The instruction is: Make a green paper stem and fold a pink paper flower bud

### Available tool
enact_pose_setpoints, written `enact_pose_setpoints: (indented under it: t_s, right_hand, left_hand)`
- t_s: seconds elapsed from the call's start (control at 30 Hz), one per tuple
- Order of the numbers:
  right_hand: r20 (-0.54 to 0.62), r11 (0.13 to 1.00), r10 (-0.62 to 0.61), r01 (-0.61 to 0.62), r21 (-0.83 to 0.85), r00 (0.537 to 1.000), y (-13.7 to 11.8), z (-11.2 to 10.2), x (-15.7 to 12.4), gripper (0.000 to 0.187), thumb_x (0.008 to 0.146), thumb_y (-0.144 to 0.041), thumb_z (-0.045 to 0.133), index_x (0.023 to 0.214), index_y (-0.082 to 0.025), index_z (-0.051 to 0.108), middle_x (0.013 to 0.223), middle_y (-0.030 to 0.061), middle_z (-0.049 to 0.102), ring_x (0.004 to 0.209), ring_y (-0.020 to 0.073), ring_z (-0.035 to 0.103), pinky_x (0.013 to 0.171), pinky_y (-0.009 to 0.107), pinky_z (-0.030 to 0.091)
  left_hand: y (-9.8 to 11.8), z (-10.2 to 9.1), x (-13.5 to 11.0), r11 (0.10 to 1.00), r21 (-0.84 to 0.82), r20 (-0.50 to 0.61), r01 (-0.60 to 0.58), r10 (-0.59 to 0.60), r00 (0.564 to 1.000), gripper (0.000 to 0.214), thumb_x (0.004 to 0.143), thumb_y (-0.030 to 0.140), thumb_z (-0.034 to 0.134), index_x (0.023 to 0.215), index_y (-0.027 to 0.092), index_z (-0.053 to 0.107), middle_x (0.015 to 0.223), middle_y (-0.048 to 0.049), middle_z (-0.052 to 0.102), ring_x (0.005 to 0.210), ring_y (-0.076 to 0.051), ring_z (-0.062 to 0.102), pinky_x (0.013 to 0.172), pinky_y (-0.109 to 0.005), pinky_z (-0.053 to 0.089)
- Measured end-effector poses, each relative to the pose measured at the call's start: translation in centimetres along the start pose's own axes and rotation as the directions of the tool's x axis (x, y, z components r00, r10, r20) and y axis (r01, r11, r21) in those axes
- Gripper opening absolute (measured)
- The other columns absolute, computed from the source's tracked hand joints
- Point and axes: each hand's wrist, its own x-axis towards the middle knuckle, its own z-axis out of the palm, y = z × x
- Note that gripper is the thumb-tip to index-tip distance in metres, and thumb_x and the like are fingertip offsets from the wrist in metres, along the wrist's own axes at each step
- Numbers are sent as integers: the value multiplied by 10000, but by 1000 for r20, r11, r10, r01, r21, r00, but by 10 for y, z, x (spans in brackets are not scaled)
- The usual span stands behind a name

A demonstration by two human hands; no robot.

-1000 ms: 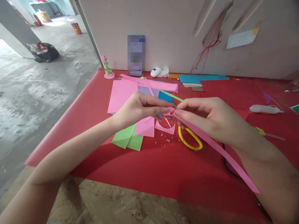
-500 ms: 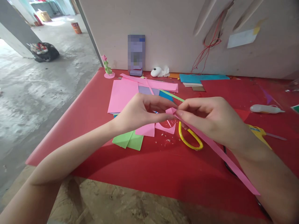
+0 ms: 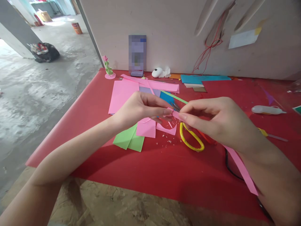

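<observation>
My left hand and my right hand meet fingertip to fingertip above the red table. Both pinch the folded end of a long pink paper strip. The strip runs from the pinch under my right palm and trails down to the lower right. Yellow-handled scissors lie on the table just below the pinch. Pink paper offcuts and a folded green sheet lie under my left hand.
Pink sheets and blue paper lie behind the hands. A small paper flower, a blurred upright card and a white object stand by the wall. A white glue gun and a blue paper stack sit at right.
My fingers have closed tighter on the strip's folded end, flattening it. The strip's free length has shifted further under my right hand, so less of it shows.
</observation>
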Motion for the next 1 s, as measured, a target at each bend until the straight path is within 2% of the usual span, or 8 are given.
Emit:
enact_pose_setpoints:
  t_s: [0.17, 0.33, 0.5, 0.57, 0.67, 0.73, 0.83, 1.0]
  right_hand:
    - [48, 1000, 1, -1, 7, 999, 1, -1, 1, 207, 797, -299, 584, 625, -189, 622, 567, -21, 564, 520, 72, 474, 474, 214, 342]
    - [79, 1000, 19, -18, -9, 997, 0, -2, 1, 235, 800, -342, 582, 633, -179, 613, 587, -13, 567, 543, 78, 485, 498, 210, 364]
    - [206, 998, 48, -39, -49, 977, 1, -3, 4, 254, 814, -353, 549, 642, -172, 594, 556, -11, 500, 505, 69, 420, 462, 208, 327]
    - [209, 999, 34, -30, -24, 977, 2, -3, 4, 316, 849, -384, 497, 632, -168, 576, 553, -7, 485, 500, 67, 405, 452, 209, 315]
    - [171, 994, -13, -5, 106, 985, 3, -1, 6, 394, 886, -416, 447, 603, -159, 544, 585, 12, 535, 541, 76, 474, 500, 205, 386]
    - [167, 984, -15, -16, 179, 986, 3, 1, 6, 377, 889, -393, 465, 606, -154, 536, 595, 14, 558, 553, 75, 509, 524, 194, 420]
    - [175, 976, 8, -46, 214, 984, 2, 3, 7, 328, 892, -353, 488, 637, -154, 537, 583, 0, 545, 533, 59, 509, 511, 171, 424]
    - [184, 970, -26, -20, 243, 983, 1, 7, 6, 279, 899, -305, 479, 670, -164, 552, 550, -21, 497, 490, 44, 464, 459, 162, 378]
  left_hand:
    - [1, -1, 0, 1000, 3, 50, -6, 6, 999, 18, 730, 159, 728, 739, 169, 740, 665, 15, 732, 639, -87, 700, 567, -124, 579]
    - [-1, 0, -1, 1000, 23, 29, -4, 3, 1000, 55, 746, 205, 721, 743, 150, 728, 678, -3, 732, 623, -105, 701, 581, -164, 590]
    - [-1, 2, -3, 995, 93, 12, -33, 32, 999, 51, 766, 182, 688, 740, 160, 726, 668, 13, 722, 620, -113, 701, 630, -199, 607]
    - [0, 4, -4, 991, 123, 20, -51, 49, 999, 82, 781, 158, 659, 735, 167, 726, 669, 21, 716, 626, -110, 700, 634, -197, 606]
    - [-1, 6, -4, 985, 136, 58, -108, 101, 993, 101, 807, 138, 614, 779, 167, 706, 726, 27, 709, 649, -84, 691, 651, -169, 593]
    - [-3, 7, -3, 981, 109, 91, -159, 149, 985, 138, 815, 112, 587, 918, 178, 651, 717, 44, 681, 647, -59, 672, 655, -147, 581]
    - [-6, 8, -3, 983, 52, 136, -177, 168, 976, 327, 794, 73, 584, 1079, 196, 479, 644, 77, 613, 624, -45, 635, 631, -128, 566]
    - [-7, 9, -4, 981, 43, 163, -188, 179, 970, 368, 792, 94, 601, 1070, 214, 393, 651, 82, 614, 640, -42, 622, 618, -114, 556]
